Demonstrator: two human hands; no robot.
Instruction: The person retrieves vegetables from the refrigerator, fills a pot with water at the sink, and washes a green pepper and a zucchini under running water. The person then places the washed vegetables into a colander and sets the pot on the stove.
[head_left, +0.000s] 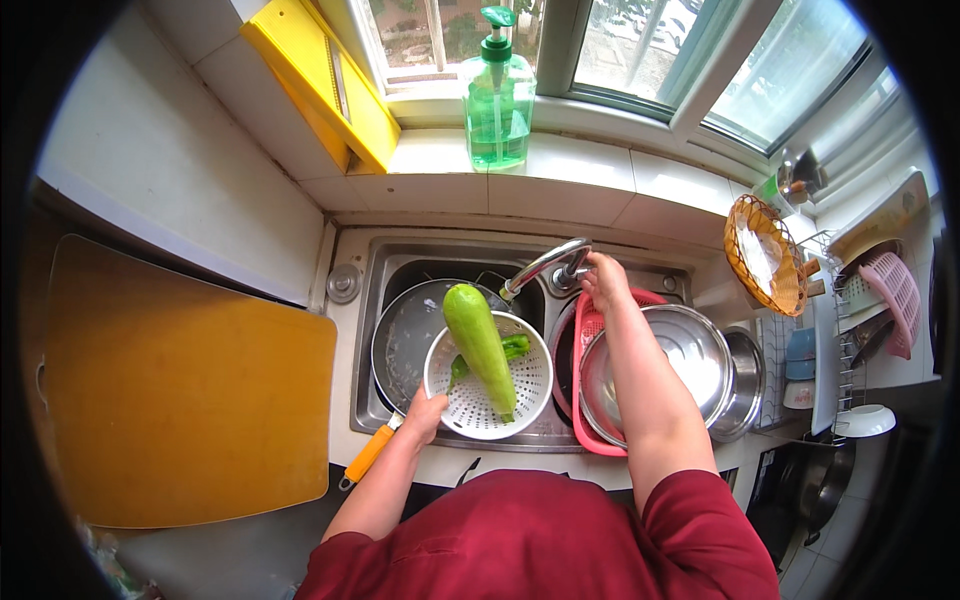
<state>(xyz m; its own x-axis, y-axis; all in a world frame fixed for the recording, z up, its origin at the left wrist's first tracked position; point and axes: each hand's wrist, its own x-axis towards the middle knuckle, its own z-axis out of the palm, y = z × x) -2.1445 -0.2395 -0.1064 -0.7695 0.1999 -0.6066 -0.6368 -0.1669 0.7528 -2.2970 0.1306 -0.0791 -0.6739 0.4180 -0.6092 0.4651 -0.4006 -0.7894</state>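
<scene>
My left hand (426, 415) grips the near left rim of a white plastic colander (536, 390), held over the sink. In the colander lies a long pale-green squash (480, 345), its upper end leaning past the far rim. Beneath the squash, a green pepper (516, 346) shows only in part. My right hand (606, 281) is at the base of the chrome faucet (544, 262), fingers against or beside its lever; the exact contact is hidden. The faucet's spout points down just beyond the colander. I see no water running from it.
A frying pan (397, 341) with an orange handle (367, 456) rests across the left basin (390, 271). Right, a pink basket (581, 390) and steel lid (709, 352) sit under my forearm. A soap bottle (499, 112) and yellow slicer (330, 82) stand on the sill. A board (187, 382) lies left.
</scene>
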